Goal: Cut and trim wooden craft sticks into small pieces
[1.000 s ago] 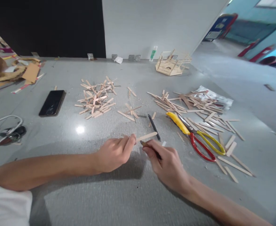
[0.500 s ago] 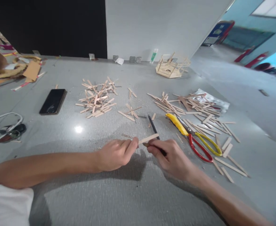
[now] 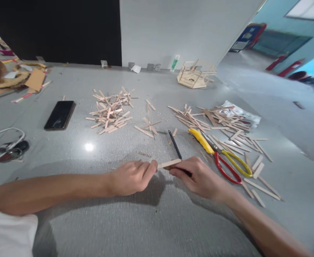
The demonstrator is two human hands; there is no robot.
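Observation:
My left hand (image 3: 135, 176) is closed, pinching one end of a flat wooden craft stick (image 3: 170, 163) that points right. At the stick's other end is my right hand (image 3: 199, 176), its thumb and fingers closed round a small brown piece (image 3: 167, 167) just under the stick. What kind of piece it is I cannot make out, as the fingers cover most of it. A slim black pen-like rod (image 3: 175, 144) lies on the table right behind, its near end hidden by my right hand. Scissors (image 3: 221, 157) with red and yellow handles rest to the right.
Piles of craft sticks lie at the back left (image 3: 110, 112) and right (image 3: 226, 121). A phone (image 3: 60, 115) and a white cable (image 3: 12, 130) are on the left. Against the back panel stand a stick-built frame (image 3: 196, 75) and a small green-labelled tube (image 3: 175, 63).
My right hand has turned and moved slightly right. The craft stick's free end has dipped and now meets the right fingers. My left hand has hardly moved.

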